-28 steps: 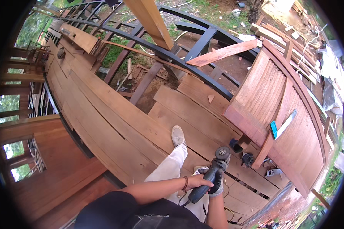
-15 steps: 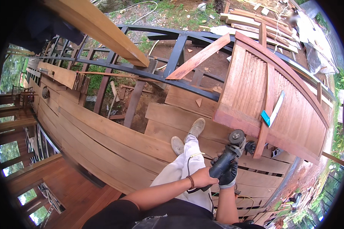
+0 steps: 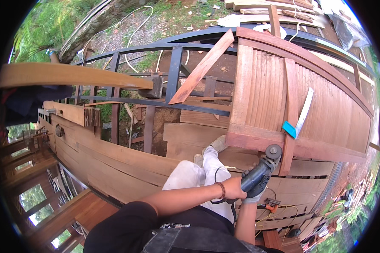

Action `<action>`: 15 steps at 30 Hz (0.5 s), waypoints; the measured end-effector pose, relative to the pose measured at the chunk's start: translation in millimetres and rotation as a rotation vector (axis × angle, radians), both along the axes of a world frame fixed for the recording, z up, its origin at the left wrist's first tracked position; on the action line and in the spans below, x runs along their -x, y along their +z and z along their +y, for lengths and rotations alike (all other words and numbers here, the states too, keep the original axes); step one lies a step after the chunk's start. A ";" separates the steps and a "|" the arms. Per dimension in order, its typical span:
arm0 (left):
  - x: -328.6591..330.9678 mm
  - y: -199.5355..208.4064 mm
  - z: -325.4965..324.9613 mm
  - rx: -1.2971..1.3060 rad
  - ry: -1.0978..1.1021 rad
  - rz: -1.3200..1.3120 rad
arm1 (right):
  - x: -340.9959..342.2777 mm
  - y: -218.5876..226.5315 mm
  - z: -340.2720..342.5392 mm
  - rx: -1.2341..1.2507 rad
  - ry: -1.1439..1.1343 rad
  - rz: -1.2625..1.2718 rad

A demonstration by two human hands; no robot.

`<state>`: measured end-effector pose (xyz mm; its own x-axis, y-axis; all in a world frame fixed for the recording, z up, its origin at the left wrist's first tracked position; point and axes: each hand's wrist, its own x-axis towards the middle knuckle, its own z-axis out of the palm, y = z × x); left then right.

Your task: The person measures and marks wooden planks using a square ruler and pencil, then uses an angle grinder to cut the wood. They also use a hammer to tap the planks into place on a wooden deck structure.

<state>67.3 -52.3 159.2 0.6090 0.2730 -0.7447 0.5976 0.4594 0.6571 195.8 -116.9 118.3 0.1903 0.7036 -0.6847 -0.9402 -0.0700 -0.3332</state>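
Note:
An angle grinder (image 3: 254,176) with a dark body is held in both my hands, its round disc (image 3: 273,151) pointing away from me. My bare left hand (image 3: 233,188), with a beaded bracelet at the wrist, wraps round its rear end. Gloved in black and grey, my right hand (image 3: 259,189) grips the body from the right side. The disc is at the near rail of a reddish slatted wooden panel (image 3: 257,134), just left of a loose wooden strip (image 3: 288,157) lying across it. I cannot tell whether it touches. A try square (image 3: 289,129) with a teal stock rests on the panel.
A dark metal frame (image 3: 174,76) runs behind the panel, with a slanted wooden piece (image 3: 204,67) leaning on it. At left a thick beam (image 3: 76,76) juts in beside a dark-clothed person. An orange tool (image 3: 272,205) and yellow cord lie on the planks at right.
The view has shifted. The grinder has moved from short of the panel up to its near rail, beside the strip. My legs are more bent, and the beam at left lies more level.

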 end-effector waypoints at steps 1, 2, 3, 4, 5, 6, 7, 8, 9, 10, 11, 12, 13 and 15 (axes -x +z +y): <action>-4.5 0.2 4.0 0.011 -0.016 0.006 | -3.6 2.6 5.3 -0.006 0.001 -0.004; -11.0 0.0 8.9 0.013 -0.025 0.013 | -9.5 6.6 13.4 -0.021 0.008 -0.007; -15.5 0.2 13.3 0.016 -0.033 0.021 | -16.1 7.2 17.9 0.000 0.012 0.001; -17.9 1.0 17.1 -0.005 -0.045 0.019 | -22.6 4.9 20.3 0.020 0.018 0.010; -20.6 2.8 23.1 -0.031 -0.064 0.018 | -26.3 7.5 27.3 0.035 0.017 0.019; -23.1 4.5 29.7 -0.057 -0.083 0.017 | -28.8 10.7 34.1 0.066 -0.001 0.023; -25.4 6.4 37.3 -0.094 -0.103 0.043 | -30.7 14.6 42.0 0.097 -0.018 0.029; -25.8 9.3 41.1 -0.123 -0.130 0.065 | -30.6 19.1 44.8 0.139 -0.043 0.034; -26.6 12.9 45.4 -0.151 -0.157 0.087 | -33.2 18.7 48.7 0.193 -0.022 -0.034; -28.5 14.6 54.6 -0.182 -0.209 0.085 | -38.4 14.1 55.3 0.248 -0.001 -0.100; -30.9 13.8 65.0 -0.195 -0.235 0.041 | -42.2 11.7 60.0 0.314 0.009 -0.170; -26.8 11.4 72.6 -0.187 -0.242 0.010 | -38.9 26.5 76.2 0.326 0.019 -0.227; -21.5 8.2 80.4 -0.178 -0.246 -0.020 | -41.6 19.3 79.4 0.337 0.022 -0.276; -1.2 -29.4 89.6 -0.081 -0.237 -0.171 | -41.6 25.2 92.2 0.374 -0.019 -0.352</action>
<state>68.5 37.2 129.8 0.7776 0.1627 -0.6073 0.5592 0.2625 0.7864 237.3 -24.8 143.5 0.4650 0.4173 -0.7808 -0.7778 -0.2286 -0.5855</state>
